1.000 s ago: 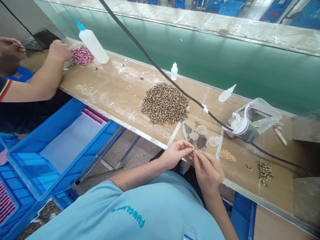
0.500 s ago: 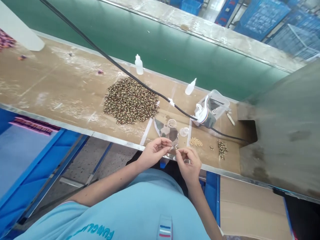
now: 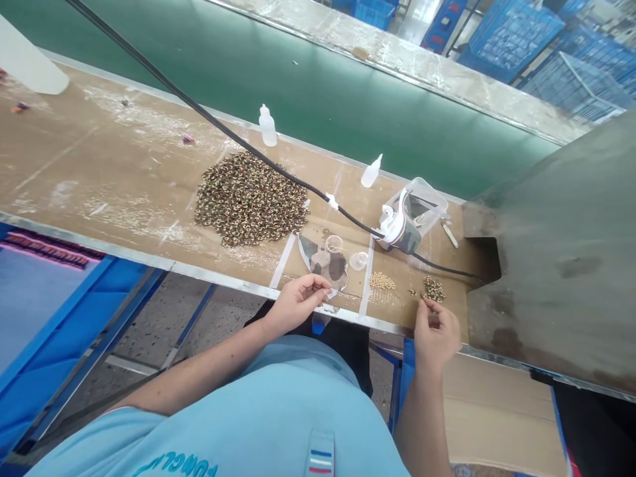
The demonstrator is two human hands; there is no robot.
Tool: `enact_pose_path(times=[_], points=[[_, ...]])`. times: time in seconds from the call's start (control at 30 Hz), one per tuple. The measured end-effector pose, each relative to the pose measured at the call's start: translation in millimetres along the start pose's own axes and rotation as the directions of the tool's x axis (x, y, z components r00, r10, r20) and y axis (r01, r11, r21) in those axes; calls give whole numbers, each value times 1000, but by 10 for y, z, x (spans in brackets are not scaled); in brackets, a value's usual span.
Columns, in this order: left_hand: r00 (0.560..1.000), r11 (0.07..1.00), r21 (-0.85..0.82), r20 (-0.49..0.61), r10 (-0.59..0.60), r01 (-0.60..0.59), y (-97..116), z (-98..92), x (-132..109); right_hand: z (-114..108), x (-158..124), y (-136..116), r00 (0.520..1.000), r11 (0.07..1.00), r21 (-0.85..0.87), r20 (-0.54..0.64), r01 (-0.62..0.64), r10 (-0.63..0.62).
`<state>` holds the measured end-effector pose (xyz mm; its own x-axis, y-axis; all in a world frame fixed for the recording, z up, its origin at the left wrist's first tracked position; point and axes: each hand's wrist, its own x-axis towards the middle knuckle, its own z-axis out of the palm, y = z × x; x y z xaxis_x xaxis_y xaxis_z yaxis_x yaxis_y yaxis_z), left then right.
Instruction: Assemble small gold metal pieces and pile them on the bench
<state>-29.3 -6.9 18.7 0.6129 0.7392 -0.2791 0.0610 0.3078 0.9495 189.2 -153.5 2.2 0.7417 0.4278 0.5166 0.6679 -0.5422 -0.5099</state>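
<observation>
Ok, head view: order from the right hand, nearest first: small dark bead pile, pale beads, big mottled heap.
Right hand:
1. Small dark bead pile, just beyond it.
2. Pale beads, left of it.
3. Big mottled heap, far left on the bench.

We cannot tell what the bare left hand pinches, too small to see; the white plastic squeeze bottle runs off the top-left edge.

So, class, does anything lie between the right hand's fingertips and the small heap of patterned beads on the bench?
Nothing visible does. The right hand hovers just below the small heap of patterned beads, with only bare brown bench between its fingertips and the heap. The black cable passes beyond the heap, not across the way.
</observation>
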Motion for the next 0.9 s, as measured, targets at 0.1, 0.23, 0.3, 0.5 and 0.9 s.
enact_pose_path(times=[0.1, 0.23, 0.3, 0.5, 0.9], points=[[1000, 999, 33, -9, 12, -11, 3, 7, -10, 31, -41, -108, 994, 995, 58, 80, 76, -81], [999, 994, 98, -14, 39, -38, 6, 13, -14, 84, -66, -249, 963, 986, 106, 224, 127, -148], [999, 993, 114, -9, 45, -43, 4, 13, -12, 112, -63, -297, 950, 984, 95, 262, 152, -172], [999, 991, 126, -6, 50, -49, -13, -1, -9, 195, -31, -349, 929, 980, 53, 312, 191, -198], [999, 996, 76, 4, 37, -37, -18, -9, -1, 215, 26, -303, 910, 989, 68, 387, 131, -147]])
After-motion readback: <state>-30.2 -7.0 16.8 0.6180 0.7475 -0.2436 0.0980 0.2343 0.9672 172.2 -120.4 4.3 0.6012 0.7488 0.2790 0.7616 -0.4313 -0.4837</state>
